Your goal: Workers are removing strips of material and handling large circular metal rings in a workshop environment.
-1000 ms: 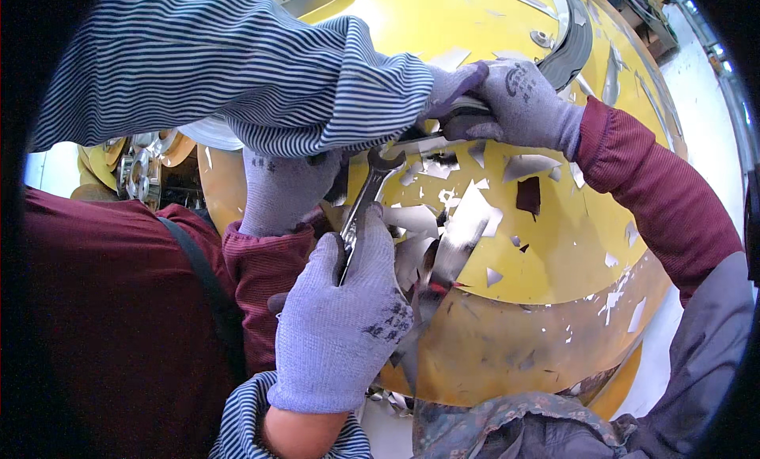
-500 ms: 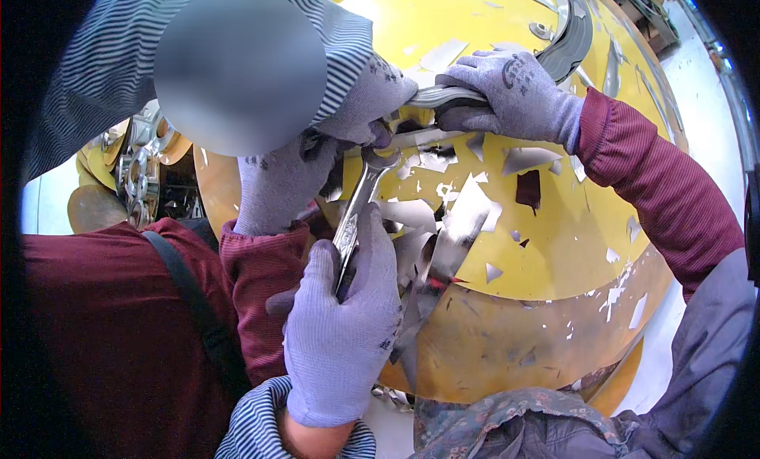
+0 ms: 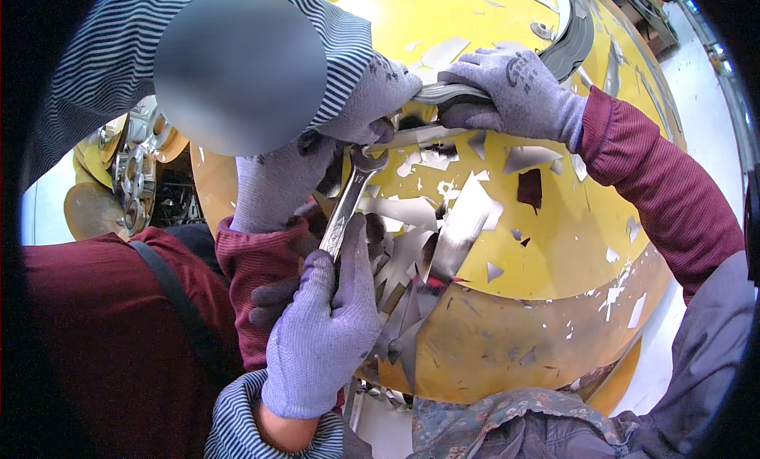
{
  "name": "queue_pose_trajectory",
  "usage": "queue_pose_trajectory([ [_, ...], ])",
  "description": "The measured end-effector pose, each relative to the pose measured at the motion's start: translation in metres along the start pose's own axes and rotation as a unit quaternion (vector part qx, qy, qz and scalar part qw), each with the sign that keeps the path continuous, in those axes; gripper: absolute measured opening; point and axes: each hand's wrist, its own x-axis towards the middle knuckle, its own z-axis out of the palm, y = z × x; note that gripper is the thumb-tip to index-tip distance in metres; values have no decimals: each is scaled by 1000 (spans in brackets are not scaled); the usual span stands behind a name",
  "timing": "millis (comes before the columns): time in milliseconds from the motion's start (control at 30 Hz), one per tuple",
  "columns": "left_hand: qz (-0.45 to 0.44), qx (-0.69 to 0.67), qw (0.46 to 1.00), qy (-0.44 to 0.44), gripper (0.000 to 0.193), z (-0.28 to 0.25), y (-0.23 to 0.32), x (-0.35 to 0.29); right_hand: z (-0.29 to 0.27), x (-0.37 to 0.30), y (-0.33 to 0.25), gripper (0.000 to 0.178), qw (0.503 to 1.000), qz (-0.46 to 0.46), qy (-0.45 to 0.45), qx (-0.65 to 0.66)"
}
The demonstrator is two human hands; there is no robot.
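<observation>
My left hand (image 3: 273, 186), grey-gloved with a maroon cuff, is curled by the work at left centre; its fingertips and what they hold are mostly hidden. My right hand (image 3: 514, 87) is closed round a grooved silver-grey metal strip (image 3: 443, 94) above the yellow surface (image 3: 570, 221). On the strip's left end rests a co-worker's gloved hand (image 3: 368, 99) in a striped sleeve. Nearer, another gloved hand (image 3: 317, 340) with a striped cuff grips a combination wrench (image 3: 346, 198), its open jaw close below the other hands.
Torn silver scraps (image 3: 467, 229) litter the yellow surface, some with sharp corners. Its near edge is an orange-brown band (image 3: 491, 348). Ringed metal parts (image 3: 141, 170) stand at far left. A curved grey band (image 3: 571, 35) lies beyond my right hand. Maroon clothing (image 3: 119, 308) fills the left.
The co-worker's hand with the wrench has shifted down and left, and the wrench has moved slightly left. My right hand is nearly still on the strip.
</observation>
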Motion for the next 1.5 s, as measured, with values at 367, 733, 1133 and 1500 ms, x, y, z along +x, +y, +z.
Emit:
queue_pose_trajectory([
  [367,106,174,975,85,43,9,-11,10,1,0,3,46,1000,0,-1,7],
  [733,247,298,913,130,43,4,-14,21,3,-1,4,47,1000,-5,-2,-3],
  [1133,-26,43,996,69,42,9,-6,6,0,2,5,50,999,-28,13,-18],
  [1500,50,337,940,6,50,9,48,27,-2,6,4,52,999,-29,15,-21],
])
